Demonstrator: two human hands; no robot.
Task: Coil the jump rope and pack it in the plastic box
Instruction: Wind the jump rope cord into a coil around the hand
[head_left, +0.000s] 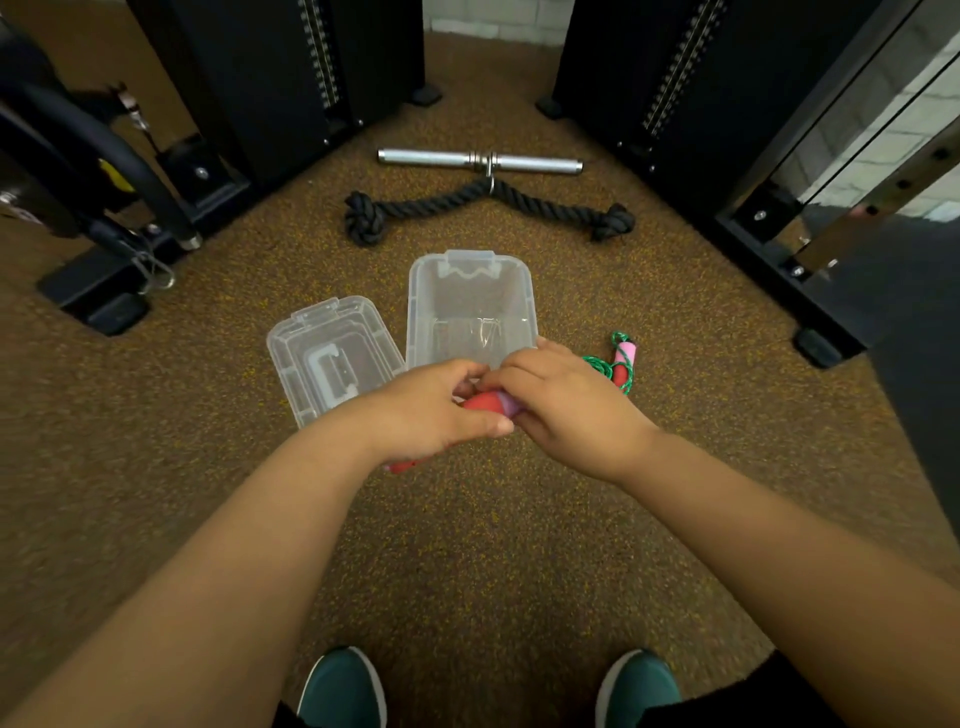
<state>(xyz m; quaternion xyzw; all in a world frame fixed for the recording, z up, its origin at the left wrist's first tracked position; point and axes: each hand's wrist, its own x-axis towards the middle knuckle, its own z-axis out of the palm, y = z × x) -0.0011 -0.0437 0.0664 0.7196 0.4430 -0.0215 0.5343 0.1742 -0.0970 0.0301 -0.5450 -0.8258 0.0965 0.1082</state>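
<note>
Standing over speckled brown rubber gym flooring (467, 545): the person reaches both bare arms toward frame centre.
Surroundings: black cable-machine towers (291, 78) fill the upper left and upper right; a chrome straight bar (480, 161) and a black braided pull rope with knotted ends (488, 205) lie upper centre, well apart from the work.
Clear plastic box (470, 306): open and upright just above centre; nothing visible inside it.
Clear plastic lid (332, 353): off, lying flat just left of the box, touching or nearly so.
Left hand (436, 410): fingers curled shut around the near red handle of the jump rope (485, 402), whose tail shows below the wrist.
Right hand (563, 410): fingertips pressed together at the handle's pale purple end; whether they pinch handle or cord, I cannot tell.
Jump rope cord: thin green braided cord (605, 366), bunched loosely on the floor right of centre, beside the right hand.
Far handle: red-and-pink handle (622, 358) lying on the floor among that cord, right of the box.
Progress, judged: early. Box opened; coiling is barely begun, if at all. Gathering the cord, packing and closing remain.
Handling note: the cord looks limp and liable to tangle.
</note>
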